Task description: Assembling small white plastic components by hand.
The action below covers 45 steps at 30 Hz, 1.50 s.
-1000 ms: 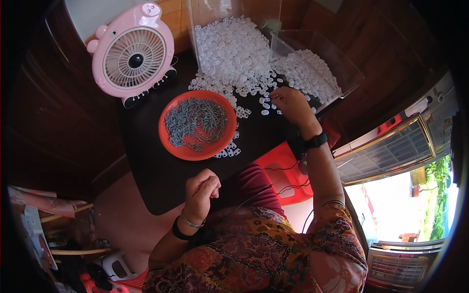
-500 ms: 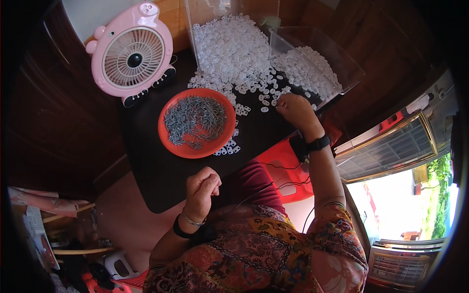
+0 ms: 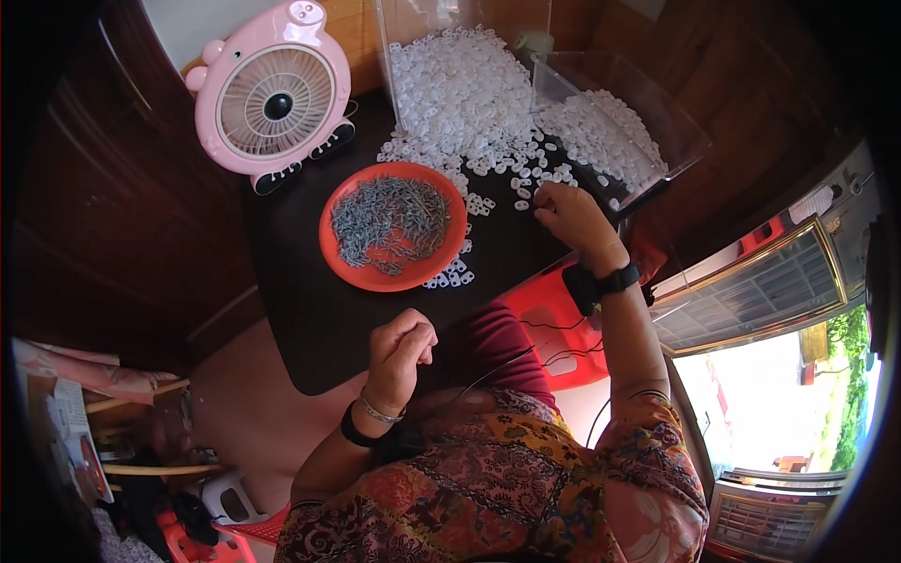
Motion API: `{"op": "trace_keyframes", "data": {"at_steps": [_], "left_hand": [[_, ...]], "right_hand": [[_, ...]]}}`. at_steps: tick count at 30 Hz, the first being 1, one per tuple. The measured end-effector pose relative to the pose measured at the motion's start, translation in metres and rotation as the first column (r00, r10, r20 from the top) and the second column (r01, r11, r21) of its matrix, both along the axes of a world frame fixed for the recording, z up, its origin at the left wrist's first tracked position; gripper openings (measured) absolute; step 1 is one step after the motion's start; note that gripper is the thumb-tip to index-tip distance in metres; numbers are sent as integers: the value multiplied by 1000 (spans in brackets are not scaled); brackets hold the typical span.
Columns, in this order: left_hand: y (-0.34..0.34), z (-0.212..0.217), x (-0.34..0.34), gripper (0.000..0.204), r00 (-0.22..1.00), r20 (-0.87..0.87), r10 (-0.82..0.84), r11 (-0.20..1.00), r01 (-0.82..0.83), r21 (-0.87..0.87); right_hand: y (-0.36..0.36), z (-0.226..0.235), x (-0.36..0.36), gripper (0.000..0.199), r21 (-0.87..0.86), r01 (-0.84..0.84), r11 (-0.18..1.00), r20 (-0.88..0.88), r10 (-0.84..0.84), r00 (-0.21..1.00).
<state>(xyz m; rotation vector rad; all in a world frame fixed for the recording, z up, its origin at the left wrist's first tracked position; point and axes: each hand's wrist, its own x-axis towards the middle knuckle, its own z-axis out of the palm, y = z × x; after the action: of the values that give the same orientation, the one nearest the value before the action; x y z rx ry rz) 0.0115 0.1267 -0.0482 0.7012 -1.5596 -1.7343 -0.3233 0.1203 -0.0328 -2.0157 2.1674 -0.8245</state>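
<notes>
My left hand [image 3: 401,355] is curled closed just off the near edge of the dark table [image 3: 314,333]; anything inside its fingers is hidden. Over the table's right side, my right hand [image 3: 572,218] has its fingertips drawn together beside scattered small white oval pieces [image 3: 523,192] with holes; I cannot make out what it pinches. Between the hands and further back stands an orange plate [image 3: 352,273] of many small grey screws [image 3: 361,220]. A large heap of the same white pieces [image 3: 460,94] spills forward behind it. A few more white pieces [image 3: 455,275] lie by the plate's near right rim.
At the back left stands a pink pig-shaped fan [image 3: 278,106]. Clear plastic bins [image 3: 690,155] with white pieces are at the back right. A red plastic stool [image 3: 554,319] is below the table edge, with thin black cables [image 3: 554,326] nearby.
The whole view has shifted slightly, moving the table and its contents to the right in the picture. Both hands keep nearly the same closed shape and place.
</notes>
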Motion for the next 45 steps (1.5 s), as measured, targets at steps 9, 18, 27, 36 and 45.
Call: {"op": "trace_keyframes", "data": {"at_steps": [9, 18, 27, 36, 45], "left_hand": [[0, -1, -3, 17, 998, -8, 66, 997, -65, 39], [-5, 6, -6, 28, 984, -135, 115, 986, -96, 139], [-8, 3, 10, 22, 977, -178, 116, 985, -91, 144], [-11, 2, 26, 30, 987, -19, 159, 986, -160, -58], [-13, 0, 42, 26, 985, -64, 159, 987, -160, -4]], "right_hand": [[17, 16, 67, 13, 18, -47, 999, 385, 36, 922], [34, 4, 183, 8, -281, -320, 905, 951, 308, 38], [36, -4, 187, 12, -327, -309, 893, 693, 449, 564], [24, 12, 196, 15, -342, -391, 854, 389, 508, 769], [6, 47, 203, 13, -162, -558, 814, 311, 579, 754]]}}
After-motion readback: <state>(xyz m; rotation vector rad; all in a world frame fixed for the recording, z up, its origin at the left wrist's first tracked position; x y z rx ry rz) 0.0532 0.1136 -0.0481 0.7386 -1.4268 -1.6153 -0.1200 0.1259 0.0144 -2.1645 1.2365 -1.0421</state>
